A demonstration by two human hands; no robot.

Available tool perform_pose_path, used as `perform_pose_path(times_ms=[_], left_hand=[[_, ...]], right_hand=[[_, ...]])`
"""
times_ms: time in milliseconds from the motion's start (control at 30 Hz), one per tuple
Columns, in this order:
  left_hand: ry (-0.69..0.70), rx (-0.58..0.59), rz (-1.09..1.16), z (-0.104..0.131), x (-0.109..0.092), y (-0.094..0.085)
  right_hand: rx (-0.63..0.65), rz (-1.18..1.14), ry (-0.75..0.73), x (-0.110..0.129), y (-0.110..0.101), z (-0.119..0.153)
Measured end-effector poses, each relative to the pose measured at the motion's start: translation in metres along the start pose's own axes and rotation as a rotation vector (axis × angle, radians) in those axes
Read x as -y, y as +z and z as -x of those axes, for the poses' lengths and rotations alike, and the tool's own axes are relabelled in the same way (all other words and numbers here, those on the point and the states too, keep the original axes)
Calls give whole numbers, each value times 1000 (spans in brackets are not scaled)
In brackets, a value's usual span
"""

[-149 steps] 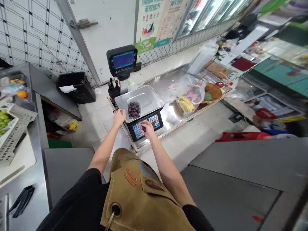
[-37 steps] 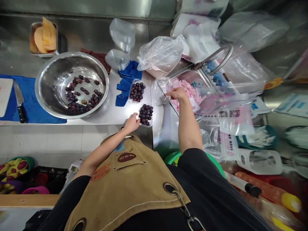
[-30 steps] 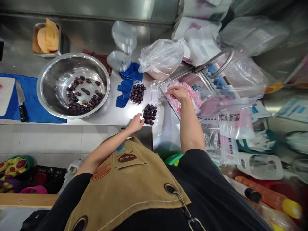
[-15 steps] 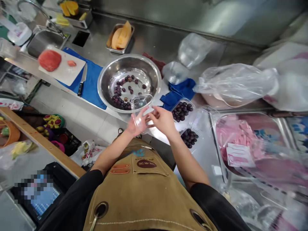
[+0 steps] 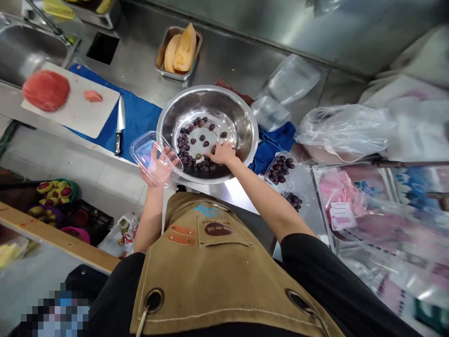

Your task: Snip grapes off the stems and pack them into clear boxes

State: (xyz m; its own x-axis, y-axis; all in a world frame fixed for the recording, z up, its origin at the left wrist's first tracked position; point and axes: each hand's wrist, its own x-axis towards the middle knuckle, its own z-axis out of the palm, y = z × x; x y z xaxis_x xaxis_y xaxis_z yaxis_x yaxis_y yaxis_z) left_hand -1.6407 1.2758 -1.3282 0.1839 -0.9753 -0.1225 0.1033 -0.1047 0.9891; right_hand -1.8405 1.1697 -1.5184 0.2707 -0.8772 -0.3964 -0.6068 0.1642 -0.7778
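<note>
A clear plastic box (image 5: 140,152) rests on my left hand (image 5: 161,166), whose spread fingers show through it, left of the steel bowl (image 5: 245,140). Dark grapes (image 5: 184,142) lie along the left and lower part of the bowl's bottom, with a few loose ones in the middle. My right hand (image 5: 223,153) reaches inside the bowl over its near side, fingers apart, just right of the grapes and below a single one. No grape shows in its grasp.
Clear boxes of grapes (image 5: 279,169) stand right of the bowl. A knife (image 5: 120,121) lies on a blue cloth beside a board (image 5: 84,110) with red melon flesh (image 5: 46,90). Behind is a tray (image 5: 199,42) of orange melon. Clear containers (image 5: 270,113) lie back right.
My hands have parted. The left has moved left with the clear box, and the right has left the box and gone into the bowl. The view has shifted.
</note>
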Motion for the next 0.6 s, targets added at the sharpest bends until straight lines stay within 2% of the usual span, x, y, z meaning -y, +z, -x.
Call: perform_pose_path(times_ms=[133,233,400,500,600], left_hand=[[-105,42,-3,-10,-2,-4],[-146,64,-23,-9,2,-4],[-163,105,14,-9,5,-12],[-198,99,-3,-10,4,-14],[-220,64,8,-9,1,-10]], right_hand=[[32,-50,-10,15,31,10],[42,-64,-69,36,45,19],[100,-129,-204,63,47,18],[177,-349,-290,65,43,12],[294,-596,-273,65,41,7]])
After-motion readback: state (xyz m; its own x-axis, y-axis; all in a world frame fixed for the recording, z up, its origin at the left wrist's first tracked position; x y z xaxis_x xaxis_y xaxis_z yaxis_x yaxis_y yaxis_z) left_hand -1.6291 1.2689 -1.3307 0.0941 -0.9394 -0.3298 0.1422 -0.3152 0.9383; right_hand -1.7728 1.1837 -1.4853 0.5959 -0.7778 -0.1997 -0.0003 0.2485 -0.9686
